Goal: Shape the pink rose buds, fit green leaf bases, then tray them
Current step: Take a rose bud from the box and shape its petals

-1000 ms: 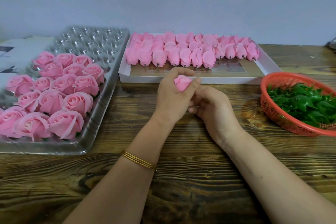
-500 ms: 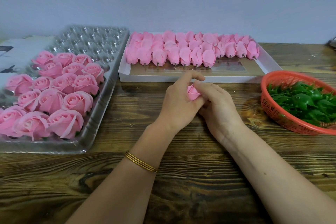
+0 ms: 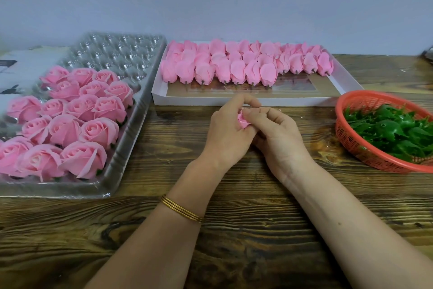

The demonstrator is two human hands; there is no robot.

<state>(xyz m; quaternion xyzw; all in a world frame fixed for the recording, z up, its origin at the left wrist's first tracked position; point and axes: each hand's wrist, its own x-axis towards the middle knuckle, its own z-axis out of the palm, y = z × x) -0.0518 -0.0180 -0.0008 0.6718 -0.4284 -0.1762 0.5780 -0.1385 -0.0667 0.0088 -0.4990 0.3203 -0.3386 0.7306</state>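
Pink rose bud [image 3: 242, 120] sits mid-frame, just above the dark wooden tabletop [image 3: 234, 230]. Left hand [image 3: 228, 132] curls its grip round it; right hand [image 3: 280, 135] pinches its petals. Green plastic leaf bases [image 3: 393, 129] fill the red mesh basket [image 3: 375, 159] at the right edge.

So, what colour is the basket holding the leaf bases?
Orange-red basket, clearest in the head view.

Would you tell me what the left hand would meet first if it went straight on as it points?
The left hand, holding the rose bud, would likely meet the near wall of the white box first, though depth is unclear.
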